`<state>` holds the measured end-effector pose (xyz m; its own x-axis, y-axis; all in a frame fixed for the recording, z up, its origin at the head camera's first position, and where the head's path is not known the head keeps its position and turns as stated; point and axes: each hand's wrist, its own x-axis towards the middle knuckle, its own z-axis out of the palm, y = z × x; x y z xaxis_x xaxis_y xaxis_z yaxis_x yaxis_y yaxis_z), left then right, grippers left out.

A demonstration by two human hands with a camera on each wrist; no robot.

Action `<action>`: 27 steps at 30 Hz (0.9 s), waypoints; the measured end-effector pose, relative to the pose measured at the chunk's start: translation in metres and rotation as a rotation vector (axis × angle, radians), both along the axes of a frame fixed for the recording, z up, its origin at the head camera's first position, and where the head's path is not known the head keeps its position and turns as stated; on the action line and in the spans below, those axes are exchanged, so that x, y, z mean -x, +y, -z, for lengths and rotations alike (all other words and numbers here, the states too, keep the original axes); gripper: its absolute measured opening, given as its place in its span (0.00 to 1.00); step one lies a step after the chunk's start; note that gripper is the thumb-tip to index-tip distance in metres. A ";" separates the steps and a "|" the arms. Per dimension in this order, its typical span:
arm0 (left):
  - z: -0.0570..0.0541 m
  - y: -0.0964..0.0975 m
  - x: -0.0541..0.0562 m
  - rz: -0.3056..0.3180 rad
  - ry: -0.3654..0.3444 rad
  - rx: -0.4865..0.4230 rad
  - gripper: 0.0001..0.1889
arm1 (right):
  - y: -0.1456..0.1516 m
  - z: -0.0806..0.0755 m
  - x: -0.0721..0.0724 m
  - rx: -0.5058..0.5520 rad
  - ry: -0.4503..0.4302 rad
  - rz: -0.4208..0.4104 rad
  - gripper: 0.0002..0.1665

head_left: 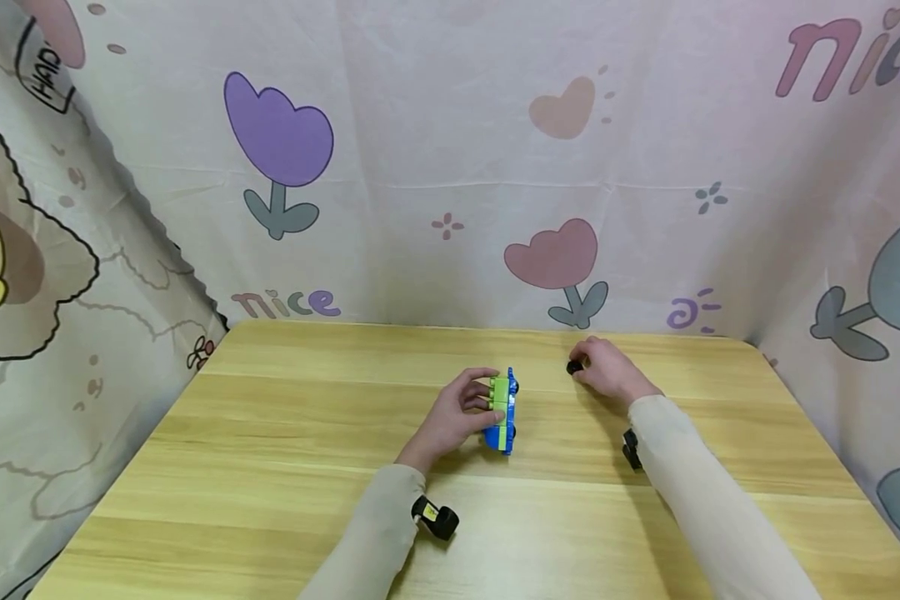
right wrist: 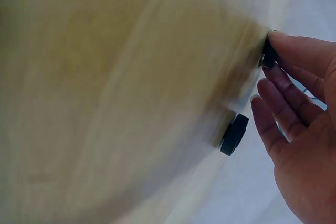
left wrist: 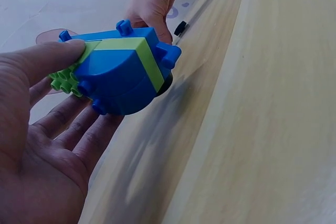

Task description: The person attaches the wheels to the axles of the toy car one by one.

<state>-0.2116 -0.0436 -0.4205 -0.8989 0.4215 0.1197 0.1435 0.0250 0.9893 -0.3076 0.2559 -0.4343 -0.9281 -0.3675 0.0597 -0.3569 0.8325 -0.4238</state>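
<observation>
Gap between block toy (head_left: 502, 408) and right grip (head_left: 606, 368), curtain (head_left: 435, 125) behind

Flower-printed cloth (head_left: 435, 125) hangs behind a wooden table (head_left: 270, 433).

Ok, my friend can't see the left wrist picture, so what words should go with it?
A person's left hand holds a blue and green block toy over a wooden table. Behind the toy are part of the right hand, a small black piece and a pale patterned cloth.
</observation>
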 end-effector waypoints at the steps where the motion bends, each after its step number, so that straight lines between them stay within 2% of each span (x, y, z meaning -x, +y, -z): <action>1: 0.000 0.000 0.000 0.001 0.002 0.001 0.29 | 0.001 0.000 -0.001 0.004 -0.005 0.005 0.16; 12: 0.000 0.000 0.001 0.005 0.004 0.013 0.30 | -0.002 -0.008 -0.012 0.128 -0.009 0.024 0.14; 22: 0.000 -0.001 -0.001 -0.001 -0.001 0.027 0.29 | -0.013 -0.017 -0.034 0.210 0.035 0.001 0.16; 24: 0.001 -0.001 0.000 -0.003 0.001 0.028 0.29 | -0.016 -0.018 -0.037 0.210 0.052 -0.008 0.16; 27: 0.010 0.001 0.006 0.000 0.001 0.029 0.30 | -0.018 -0.020 -0.042 0.208 0.077 -0.016 0.16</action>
<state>-0.2174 -0.0429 -0.4303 -0.8989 0.4245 0.1084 0.1447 0.0541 0.9880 -0.2655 0.2376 -0.4141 -0.9118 -0.3549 0.2066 -0.4078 0.7237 -0.5567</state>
